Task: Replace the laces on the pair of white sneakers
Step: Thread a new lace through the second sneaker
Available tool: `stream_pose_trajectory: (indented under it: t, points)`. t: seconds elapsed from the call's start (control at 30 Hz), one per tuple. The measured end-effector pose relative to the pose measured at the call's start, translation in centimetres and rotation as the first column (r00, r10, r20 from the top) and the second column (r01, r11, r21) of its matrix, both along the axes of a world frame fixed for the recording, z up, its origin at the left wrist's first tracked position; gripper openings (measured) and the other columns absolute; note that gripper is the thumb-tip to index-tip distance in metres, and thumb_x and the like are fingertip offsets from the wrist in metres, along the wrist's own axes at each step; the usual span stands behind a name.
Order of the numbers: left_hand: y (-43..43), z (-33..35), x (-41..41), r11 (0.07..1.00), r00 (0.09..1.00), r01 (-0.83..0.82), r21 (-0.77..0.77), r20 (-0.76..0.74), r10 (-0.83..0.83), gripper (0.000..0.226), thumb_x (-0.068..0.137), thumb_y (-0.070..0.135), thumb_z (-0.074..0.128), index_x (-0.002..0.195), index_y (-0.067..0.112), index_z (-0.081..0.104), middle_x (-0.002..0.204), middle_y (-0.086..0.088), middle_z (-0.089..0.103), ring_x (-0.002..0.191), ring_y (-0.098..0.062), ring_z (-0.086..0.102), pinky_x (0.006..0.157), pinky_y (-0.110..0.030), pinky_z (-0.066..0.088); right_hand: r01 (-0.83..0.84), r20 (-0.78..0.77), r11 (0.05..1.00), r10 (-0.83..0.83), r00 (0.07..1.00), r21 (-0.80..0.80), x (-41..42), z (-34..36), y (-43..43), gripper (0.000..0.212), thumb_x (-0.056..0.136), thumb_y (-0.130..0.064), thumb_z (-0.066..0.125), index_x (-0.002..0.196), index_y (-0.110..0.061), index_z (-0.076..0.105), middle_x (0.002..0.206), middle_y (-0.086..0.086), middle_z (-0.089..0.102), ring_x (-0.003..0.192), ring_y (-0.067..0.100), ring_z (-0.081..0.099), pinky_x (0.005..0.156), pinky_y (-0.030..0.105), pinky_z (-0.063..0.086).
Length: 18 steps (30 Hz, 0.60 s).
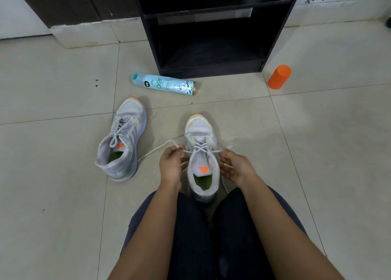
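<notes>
Forearms and dark trousers fill the bottom edge, knees spread, person seated on the tiled floor. Between the knees: white sneaker, upright, orange-tipped toe pointing away, orange triangle on the tongue, green insole showing. It is laced partway up, crosses over the front half only.

Left hand just left of that sneaker's tongue, thumb and forefinger pinching the white lace where it leaves the eyelets. The slack runs out left and down onto the floor. Right hand just right of the tongue, fingers curled, fingertips pinching the other end of the lace. A loose bit trails past the palm toward the right knee. Slight motion blur on both hands.

Second sneaker left of the first, well apart, lying tilted on its side, fully laced and tied.

Beyond the first sneaker's toe: teal spray can lying on its side. Far right of the sneaker: orange cylinder, standing. Farthest back: black shelf unit, lower bays dark, something white on an upper shelf, cut off by the frame.
</notes>
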<state>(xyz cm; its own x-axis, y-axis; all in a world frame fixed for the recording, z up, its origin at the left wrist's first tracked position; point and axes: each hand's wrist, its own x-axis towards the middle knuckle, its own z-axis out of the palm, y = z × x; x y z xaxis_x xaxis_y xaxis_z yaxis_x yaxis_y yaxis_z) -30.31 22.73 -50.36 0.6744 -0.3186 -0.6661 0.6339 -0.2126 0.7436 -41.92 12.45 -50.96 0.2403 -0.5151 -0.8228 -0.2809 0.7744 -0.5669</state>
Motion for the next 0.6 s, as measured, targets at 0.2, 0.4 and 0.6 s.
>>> stream_pose_trajectory:
  t: [0.2,0.4,0.6]
  points:
    - [0.1,0.5,-0.6,0.947,0.785,0.316,-0.057,0.577,-0.227,0.025,0.099,0.017,0.044,0.111,0.029,0.062,0.091,0.007,0.067,0.086,0.003,0.061,0.089,-0.022,0.045,-0.397,-0.352,0.453,0.184,0.918,-0.798,0.2,0.2,0.8,0.012,0.094,-0.022,0.053,0.105,-0.018,0.050,0.105,0.001,0.060,0.102,0.020,0.055,0.083,0.027,0.041]
    - [0.2,0.1,-0.6,0.863,0.534,0.487,0.137,0.735,-0.418,0.020,0.087,0.026,0.045,0.073,0.032,0.058,0.082,0.011,0.064,0.087,-0.008,0.061,0.103,-0.054,0.035,-0.481,-0.349,0.092,0.573,0.741,-0.872,1.1,-0.4,1.8,0.064,0.088,-0.012,0.041,0.148,-0.025,0.024,0.131,-0.008,0.051,0.126,0.007,0.037,0.110,0.022,0.020]
    - [0.3,1.0,0.5,0.980,0.942,0.040,-0.196,0.333,0.029,0.024,0.096,0.011,0.047,0.075,0.016,0.058,0.076,0.001,0.062,0.081,-0.008,0.059,0.081,-0.021,0.042,-0.334,-0.105,0.436,0.470,0.876,-0.835,0.5,-0.5,0.5,0.013,0.096,-0.016,0.049,0.106,-0.025,0.050,0.087,-0.007,0.061,0.084,0.010,0.059,0.079,0.026,0.047]
